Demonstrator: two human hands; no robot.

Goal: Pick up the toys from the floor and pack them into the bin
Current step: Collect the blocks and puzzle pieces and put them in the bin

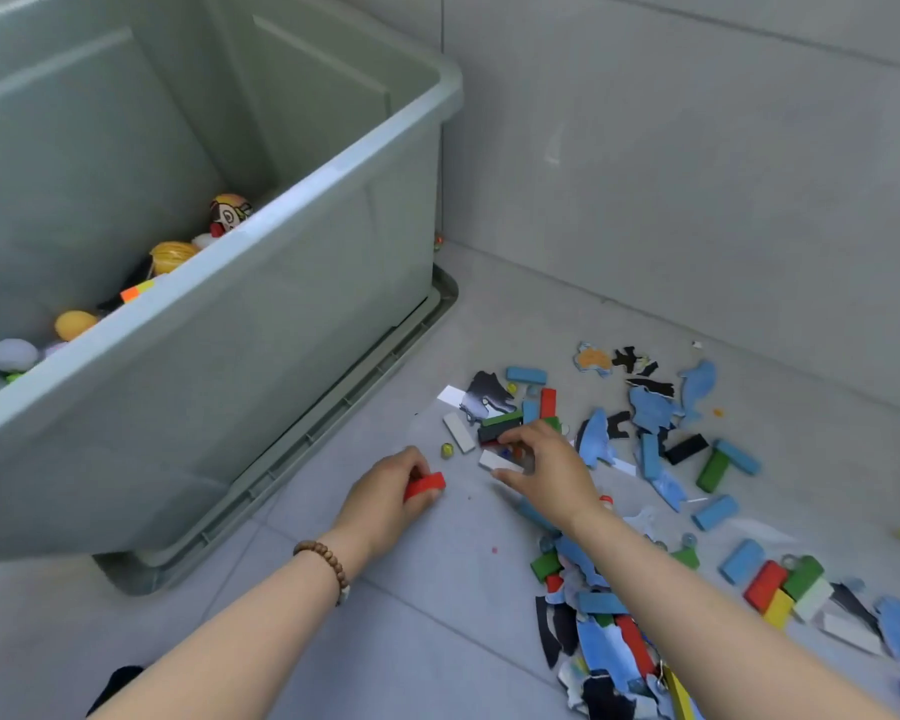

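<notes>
Down on the floor [427, 605], right of the bin [281, 210]: tons of blocks [526, 375] + puzzle pcs [650, 407] left to grab. Prob under half done, judging by the few balls [175, 254] etc already inside. Gripping a red block [426, 485] in left hand [385, 496], fingers curled round it. Pinching a white block [500, 462] w/ right hand [546, 470], thumb + fingers closed on it, lifted or not can't tell.

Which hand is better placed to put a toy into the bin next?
Left. The left hand grips a red block and is nearer the green bin. The right hand is over the pile, its fingers at a white block on the floor.
</notes>
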